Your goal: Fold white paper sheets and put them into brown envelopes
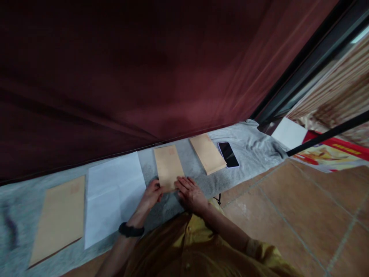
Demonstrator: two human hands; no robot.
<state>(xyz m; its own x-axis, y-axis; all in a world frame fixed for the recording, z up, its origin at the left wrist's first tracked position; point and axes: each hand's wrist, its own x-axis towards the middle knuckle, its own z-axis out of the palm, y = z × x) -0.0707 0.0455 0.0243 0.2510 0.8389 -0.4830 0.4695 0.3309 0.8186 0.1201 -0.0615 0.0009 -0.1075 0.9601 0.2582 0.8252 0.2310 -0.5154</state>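
A brown paper envelope (169,163) lies flat in front of me, with a faint reddish print at its far right corner. My left hand (150,196) pinches its near left corner between thumb and fingers. Across the near right corner of that envelope rests my right hand (192,194), palm down, its fingers stretched out and pressing on the paper. To the right lies another brown envelope or small stack (206,154). A large white sheet (113,196), creased across the middle, is left of my hands. Beyond it sits a wider brown envelope (59,217).
A grey cloth (248,144) covers the narrow surface. A smartphone (228,154) with a dark screen lies right of the envelopes. Behind rises a dark red curtain (173,77). A dark bar (328,132) and a printed red and yellow box (331,154) stand at the right, above floor tiles (302,207).
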